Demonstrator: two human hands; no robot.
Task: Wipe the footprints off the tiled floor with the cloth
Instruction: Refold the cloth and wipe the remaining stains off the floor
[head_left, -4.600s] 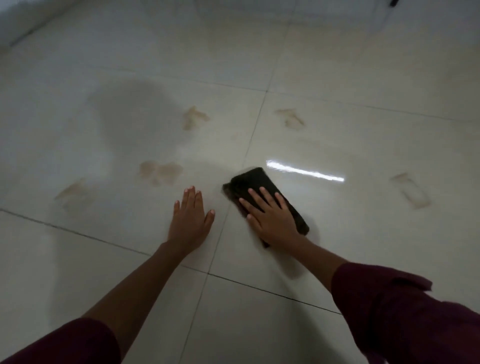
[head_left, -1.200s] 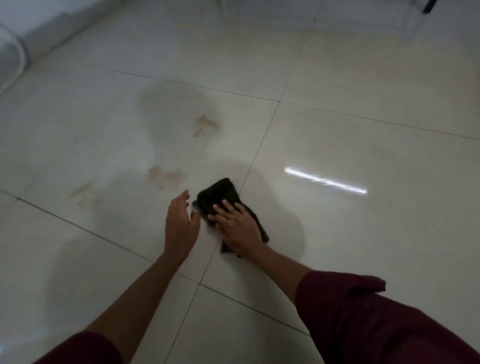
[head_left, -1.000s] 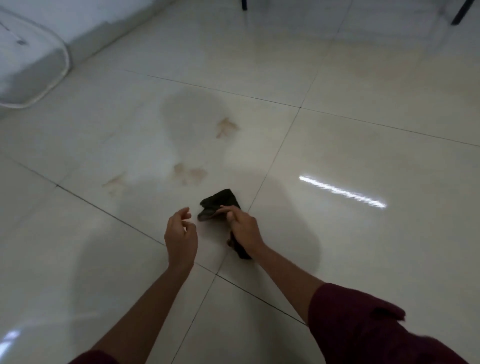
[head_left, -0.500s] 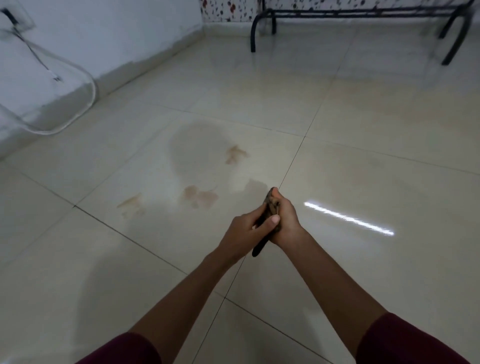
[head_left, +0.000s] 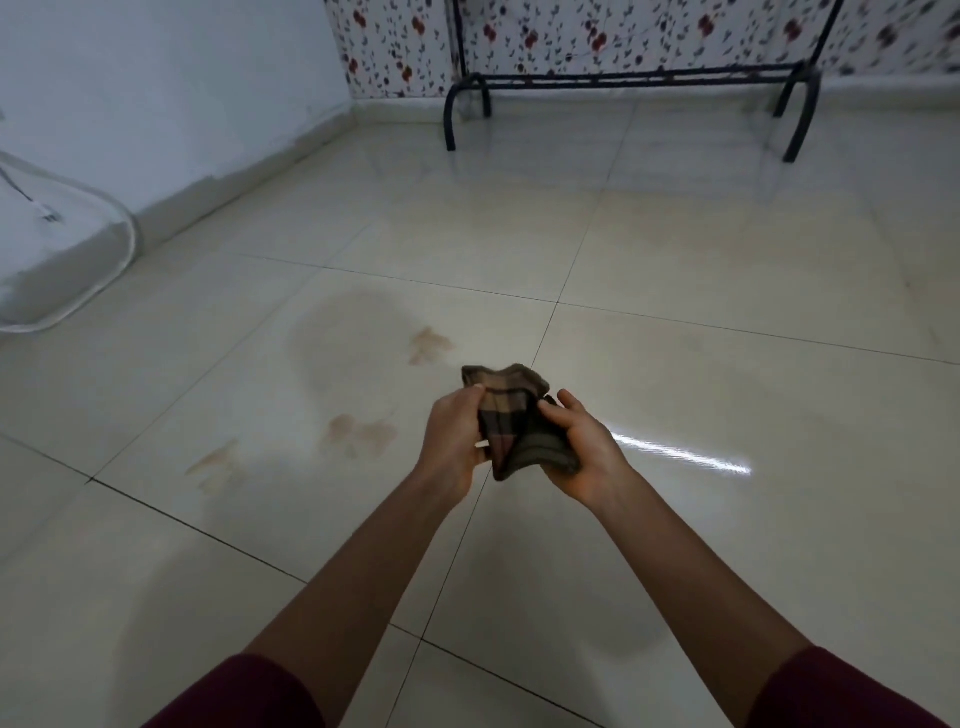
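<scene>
Head: cloth (head_left: 511, 421) gripped between left hand (head_left: 453, 434), right hand (head_left: 584, 447).

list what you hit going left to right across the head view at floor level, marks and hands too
faint footprint → double smudge footprint → left hand → checked cloth → right hand → bright light streak

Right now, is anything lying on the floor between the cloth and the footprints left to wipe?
Nothing visible. Both hands hold the cloth above the floor, and the three brown footprints lie on bare tile to its left.
</scene>
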